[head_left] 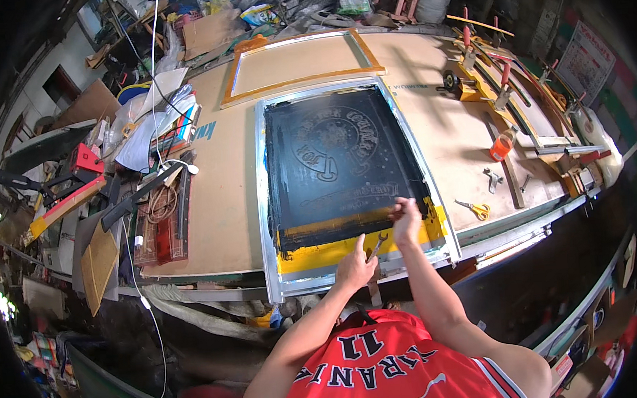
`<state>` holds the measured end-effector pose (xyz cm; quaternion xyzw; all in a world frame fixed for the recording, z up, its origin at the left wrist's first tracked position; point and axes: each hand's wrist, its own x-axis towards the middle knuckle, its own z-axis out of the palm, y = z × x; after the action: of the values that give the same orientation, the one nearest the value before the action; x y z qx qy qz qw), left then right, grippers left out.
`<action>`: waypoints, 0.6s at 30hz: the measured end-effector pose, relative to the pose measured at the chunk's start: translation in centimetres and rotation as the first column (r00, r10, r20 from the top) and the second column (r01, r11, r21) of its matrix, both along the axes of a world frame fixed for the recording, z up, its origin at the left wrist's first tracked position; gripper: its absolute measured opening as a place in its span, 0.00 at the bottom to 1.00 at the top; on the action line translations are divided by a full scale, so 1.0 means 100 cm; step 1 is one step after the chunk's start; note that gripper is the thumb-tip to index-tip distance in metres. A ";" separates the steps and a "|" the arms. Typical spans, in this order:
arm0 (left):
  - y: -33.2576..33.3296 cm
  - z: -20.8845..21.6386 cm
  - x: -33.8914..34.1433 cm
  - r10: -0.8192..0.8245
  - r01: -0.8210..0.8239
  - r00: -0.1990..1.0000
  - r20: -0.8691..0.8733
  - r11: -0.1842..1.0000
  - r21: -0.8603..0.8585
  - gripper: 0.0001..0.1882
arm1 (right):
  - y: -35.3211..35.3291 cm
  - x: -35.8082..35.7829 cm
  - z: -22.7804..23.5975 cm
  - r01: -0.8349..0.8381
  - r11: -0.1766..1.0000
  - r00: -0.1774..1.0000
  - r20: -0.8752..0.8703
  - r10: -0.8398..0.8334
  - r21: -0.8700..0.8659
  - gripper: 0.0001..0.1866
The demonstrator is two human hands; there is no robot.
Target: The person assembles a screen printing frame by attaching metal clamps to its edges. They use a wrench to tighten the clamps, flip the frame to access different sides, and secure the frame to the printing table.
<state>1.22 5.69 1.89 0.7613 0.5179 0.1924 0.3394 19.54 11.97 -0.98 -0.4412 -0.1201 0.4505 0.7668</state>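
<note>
A silver-framed screen-printing screen (265, 202) lies in front of me, its mesh dark with a faint circular design and lettering, with a yellow strip along the near end. Over that near end, my left hand (355, 270) grips a small wrench (381, 240) by its lower part, index finger pointing forward. The wrench's open jaw tilts away toward the right. Close by on the right, my right hand (407, 223) is raised above the screen's lower right corner with its fingers curled in. Whatever those fingers hold, if anything, is hidden.
Another wooden-edged frame (233, 87) lies behind the screen. Yellow-handled scissors (477, 209), an orange jar (503, 145) and a metal clamp part (493, 180) are on the right. A red-brown board (162, 234), cords and piled tools crowd the left.
</note>
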 end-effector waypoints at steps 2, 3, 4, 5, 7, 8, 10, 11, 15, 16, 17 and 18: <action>-0.001 0.015 -0.002 -0.003 0.002 1.000 -0.015 0.999 -0.037 0.39 | -0.007 0.034 -0.001 0.046 0.999 0.997 0.057 -0.046 -0.004 0.22; -0.001 0.012 -0.004 -0.004 0.004 1.000 -0.012 1.000 -0.023 0.39 | -0.010 0.039 0.000 0.071 0.997 0.995 0.064 -0.070 -0.011 0.22; 0.000 0.010 -0.002 -0.022 0.022 1.000 -0.003 1.000 -0.002 0.38 | -0.002 0.029 -0.014 0.097 0.994 0.971 0.215 -0.104 0.041 0.21; 0.002 0.002 0.001 -0.033 0.033 0.999 0.005 0.999 0.015 0.38 | 0.015 -0.009 -0.022 0.006 0.996 0.949 0.313 -0.034 0.089 0.20; 0.006 -0.016 -0.001 0.078 -0.079 0.997 0.021 0.996 0.029 0.37 | 0.041 -0.056 0.012 -0.081 0.996 0.971 0.229 0.074 0.022 0.16; 0.006 -0.012 -0.002 0.086 -0.086 0.996 0.001 0.996 0.023 0.37 | 0.046 -0.053 0.009 -0.173 0.985 0.958 0.235 0.164 0.018 0.16; 0.003 -0.004 -0.005 0.106 -0.106 0.994 0.000 0.994 -0.033 0.38 | 0.049 -0.049 0.003 -0.218 0.976 0.957 0.203 0.209 0.023 0.16; 0.004 -0.002 -0.004 0.092 -0.092 0.996 0.004 0.994 -0.058 0.39 | 0.048 -0.046 0.001 -0.170 0.985 0.973 0.164 0.163 0.031 0.15; 0.002 0.004 -0.002 0.142 -0.152 0.982 0.122 0.985 0.077 0.43 | 0.031 -0.029 0.003 -0.193 0.980 0.966 0.165 0.199 -0.053 0.17; -0.001 0.004 0.001 0.168 -0.200 0.967 0.189 0.966 0.163 0.44 | 0.023 -0.023 0.006 -0.232 0.965 0.920 0.293 0.260 -0.125 0.14; -0.002 0.003 0.001 0.165 -0.202 0.963 0.214 0.966 0.163 0.45 | 0.014 -0.025 0.007 -0.203 0.968 0.819 0.516 0.250 -0.146 0.12; -0.001 0.003 0.001 0.161 -0.203 0.957 0.240 0.966 0.162 0.46 | 0.004 -0.029 0.007 -0.169 0.972 0.667 0.708 0.233 -0.161 0.11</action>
<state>1.33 5.58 2.16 0.7118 0.5242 0.3551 0.3043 16.65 12.33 -0.31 -0.5974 -0.4413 0.3269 0.5844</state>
